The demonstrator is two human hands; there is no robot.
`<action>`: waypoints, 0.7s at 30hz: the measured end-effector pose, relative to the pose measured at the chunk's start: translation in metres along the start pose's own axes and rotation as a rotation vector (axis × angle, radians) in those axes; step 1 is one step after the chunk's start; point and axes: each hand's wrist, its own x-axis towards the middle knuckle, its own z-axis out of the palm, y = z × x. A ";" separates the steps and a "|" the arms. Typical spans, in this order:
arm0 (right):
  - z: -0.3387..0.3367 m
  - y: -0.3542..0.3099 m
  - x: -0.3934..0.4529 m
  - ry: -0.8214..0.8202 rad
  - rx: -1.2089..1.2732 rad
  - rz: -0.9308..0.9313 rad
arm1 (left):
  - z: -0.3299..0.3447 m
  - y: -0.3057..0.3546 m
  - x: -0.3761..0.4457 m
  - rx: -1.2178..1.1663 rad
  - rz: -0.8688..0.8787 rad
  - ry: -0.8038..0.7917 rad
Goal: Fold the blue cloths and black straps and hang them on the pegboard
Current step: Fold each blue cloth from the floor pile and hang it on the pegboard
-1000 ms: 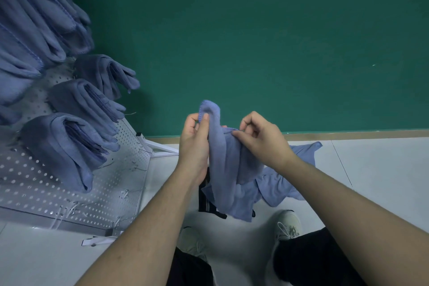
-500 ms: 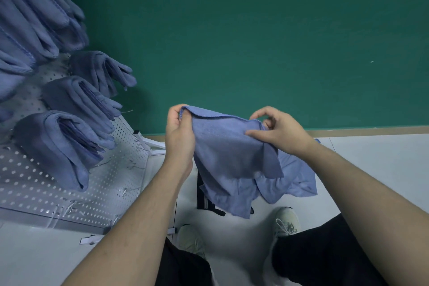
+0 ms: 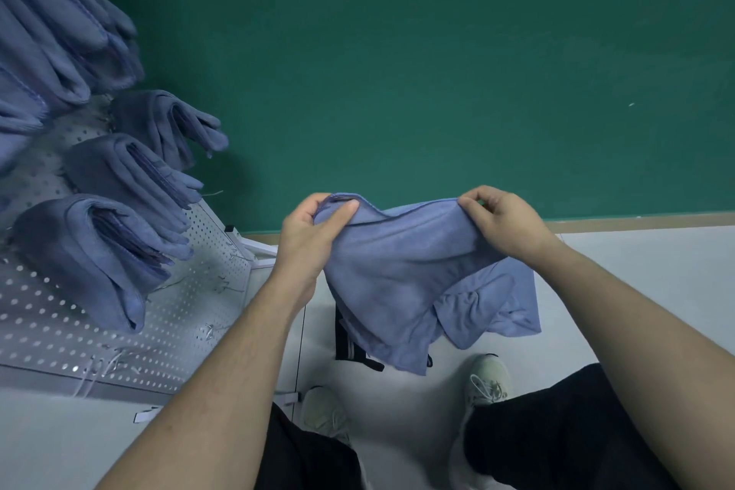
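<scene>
A green wall (image 3: 437, 52) backs the white perforated pegboard (image 3: 191, 314), hung with folded blue cloths (image 3: 91, 251). Over the pale floor (image 3: 636, 270), a soft blue cloth (image 3: 397, 270) sags between left hand (image 3: 314, 231) and right hand (image 3: 501, 219), each grip pinching its top edge, partly hiding a black strap (image 3: 348, 346).

Blue cloths against a green wall

The cloth (image 3: 401, 270) is plain periwinkle blue, as are the hung cloths (image 3: 99, 251); the pegboard (image 3: 191, 314) is white, dotted with holes; the strap (image 3: 348, 346) black, white-striped; the floor (image 3: 636, 270) pale grey.
</scene>
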 end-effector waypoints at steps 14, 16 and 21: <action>0.022 -0.017 -0.004 0.070 0.631 0.262 | 0.012 -0.017 0.006 -0.081 -0.075 0.205; 0.025 -0.028 -0.006 0.047 0.777 0.265 | 0.020 -0.020 0.002 -0.052 -0.078 0.156; 0.026 -0.049 -0.018 -0.205 0.766 0.137 | 0.035 -0.014 -0.010 -0.047 -0.062 0.077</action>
